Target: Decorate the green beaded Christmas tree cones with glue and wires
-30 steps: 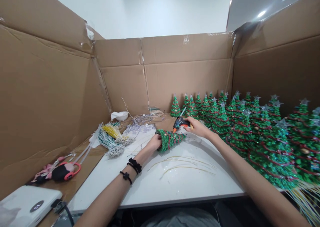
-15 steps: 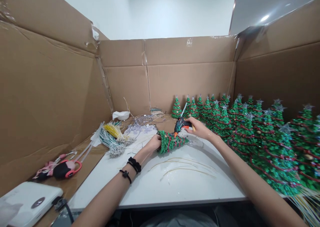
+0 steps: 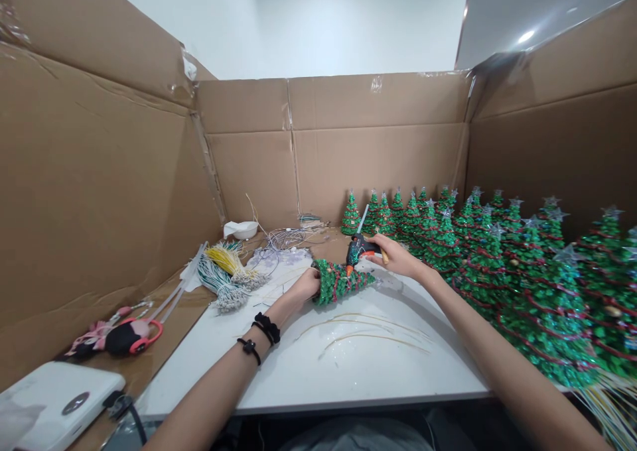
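A small green Christmas tree [image 3: 334,286] with red garland lies on its side above the white board, its tip toward the right. My left hand [image 3: 307,284] is closed on the tree's base; the fingertips are hidden behind it. My right hand [image 3: 393,255] is wrapped round the handle of a black and orange glue gun [image 3: 355,249], a glue stick jutting from its back end. The gun's orange nozzle points down and meets the tree's upper side. Several thin yellowish wires [image 3: 373,338] lie on the white board [image 3: 298,378] in front of the tree.
Several finished trees [image 3: 517,265] crowd the right side. Bundles of white-green and yellow wires [image 3: 226,275] lie at left, near a white dish [image 3: 241,229]. A pink-black headphone-like item [image 3: 132,335] and a white power bank [image 3: 60,398] sit farther left. Cardboard walls [image 3: 338,106] enclose the table.
The glue gun has tilted slightly, its glue stick shifting a little to the left. Both hands stay nearly in place on the gun and the tree.
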Available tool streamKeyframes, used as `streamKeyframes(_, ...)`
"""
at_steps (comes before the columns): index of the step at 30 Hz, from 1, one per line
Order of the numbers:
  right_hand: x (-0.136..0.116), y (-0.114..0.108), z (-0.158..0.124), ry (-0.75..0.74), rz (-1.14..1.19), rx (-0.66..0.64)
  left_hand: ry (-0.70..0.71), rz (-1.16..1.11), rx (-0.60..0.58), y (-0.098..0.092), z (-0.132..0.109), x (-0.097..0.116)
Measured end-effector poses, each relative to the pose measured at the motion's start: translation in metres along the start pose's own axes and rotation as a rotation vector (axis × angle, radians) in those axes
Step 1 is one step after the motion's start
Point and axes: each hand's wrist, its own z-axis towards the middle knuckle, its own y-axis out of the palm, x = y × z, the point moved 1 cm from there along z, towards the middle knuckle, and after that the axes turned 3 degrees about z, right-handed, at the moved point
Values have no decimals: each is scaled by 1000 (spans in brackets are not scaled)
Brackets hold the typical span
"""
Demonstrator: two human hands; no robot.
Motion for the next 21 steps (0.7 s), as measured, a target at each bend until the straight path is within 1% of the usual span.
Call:
streamKeyframes(5, 3, 1, 0, -23, 12, 6, 5, 18, 3, 0, -2, 2)
streamKeyframes(10, 4, 1, -1, -36, 6, 20, 56, -14, -40, 0, -1, 2)
streamKeyframes(17, 4, 0, 0, -57, 3, 27, 43, -1, -74, -1, -2, 0)
streamKeyframes(21, 6, 0, 0, -58, 5, 17, 43, -2, -63, -2, -1, -1)
